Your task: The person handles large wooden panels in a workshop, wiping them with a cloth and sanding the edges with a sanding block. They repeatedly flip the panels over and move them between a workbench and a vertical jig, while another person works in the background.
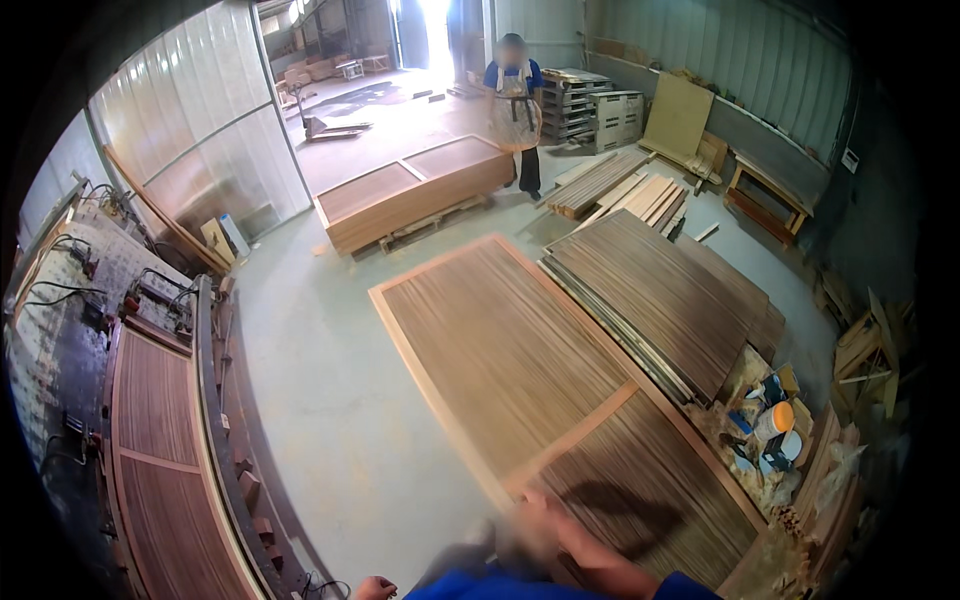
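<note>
A large wooden door panel (500,370), with a lighter frame and a cross rail, lies in front of me, slanting away to the far left. My right hand (535,515) is at its left edge where the cross rail meets the frame. The fingers look closed on that edge, though blur smears part of the hand. My left hand (375,588) shows only partly at the bottom edge of the view, away from the panel. Its visible fingers are curled, and I see nothing in them.
Stacked brown boards (660,290) lie right of the panel, near an orange-lidded tub (774,420). A clamping bench (205,400) holding another panel (155,400) stands left. Beyond, a person (515,100) stands beside a stack of framed panels (420,200) on a pallet.
</note>
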Demonstrator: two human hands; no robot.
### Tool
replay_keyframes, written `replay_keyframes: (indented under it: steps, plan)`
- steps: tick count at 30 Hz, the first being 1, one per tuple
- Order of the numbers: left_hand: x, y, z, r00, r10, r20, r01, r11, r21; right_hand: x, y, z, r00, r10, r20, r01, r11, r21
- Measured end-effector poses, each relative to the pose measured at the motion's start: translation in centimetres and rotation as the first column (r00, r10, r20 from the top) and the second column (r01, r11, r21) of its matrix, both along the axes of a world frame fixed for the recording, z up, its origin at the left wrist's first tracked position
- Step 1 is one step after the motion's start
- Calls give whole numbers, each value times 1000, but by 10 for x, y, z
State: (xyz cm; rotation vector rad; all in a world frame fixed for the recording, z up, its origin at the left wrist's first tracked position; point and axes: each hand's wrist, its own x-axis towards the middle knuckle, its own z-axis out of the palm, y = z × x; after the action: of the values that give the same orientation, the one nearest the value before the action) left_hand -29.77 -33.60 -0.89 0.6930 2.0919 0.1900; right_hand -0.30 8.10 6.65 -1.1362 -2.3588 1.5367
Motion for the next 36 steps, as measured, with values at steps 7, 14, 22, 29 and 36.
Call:
replay_keyframes:
  steps: [7, 14, 22, 29, 36]
  plan:
    - [-17, 35, -108, 996, -27, 80, 16, 991, 135, 39, 21, -39, 997, -65, -51, 71, 992, 107]
    - [-9, 161, -16, 994, -111, -2, 108, 964, 242, 19, 77, -5, 986, -162, -38, 166, 927, 338]
    - [-19, 136, 63, 990, -103, -95, 120, 973, 198, 18, 34, -65, 1000, -28, -8, 29, 992, 124]
    - [-64, 25, 36, 937, 341, -77, -310, 912, 267, -54, -15, -73, 899, 382, 213, -388, 922, -17]
    - [-167, -64, 8, 845, 533, -33, -512, 826, 237, -252, -32, -52, 740, 620, 262, -673, 689, 269]
